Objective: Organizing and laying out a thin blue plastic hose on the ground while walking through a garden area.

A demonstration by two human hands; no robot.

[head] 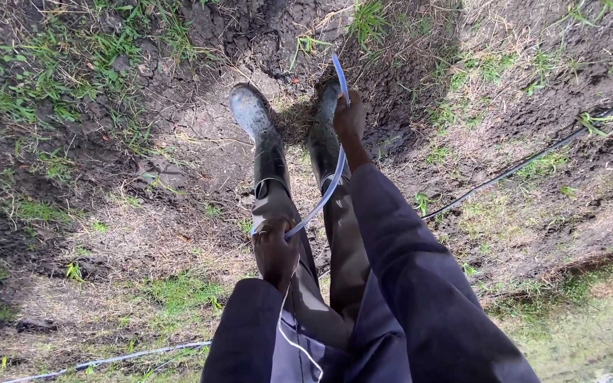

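Looking straight down at my own legs here, standing on muddy, patchy grass. My left hand (275, 250) is down near my thigh with the fingers curled tight around one end of a thin, translucent bluish plastic strip (329, 181), kind of a flat flexible band. My right hand (350, 118) is stretched out further in front, down over my boots, and it's closed around the same strip near its other end, with a short bit poking out past my fist. The strip bows in a loose curve between the two hands, hanging in the air in front of my shins, not touching the ground. Below it are my grey-green rubber boots (258, 131), pretty caked in mud. A thin black hose (526, 162) runs across the dirt off to my right, well apart from the strip.
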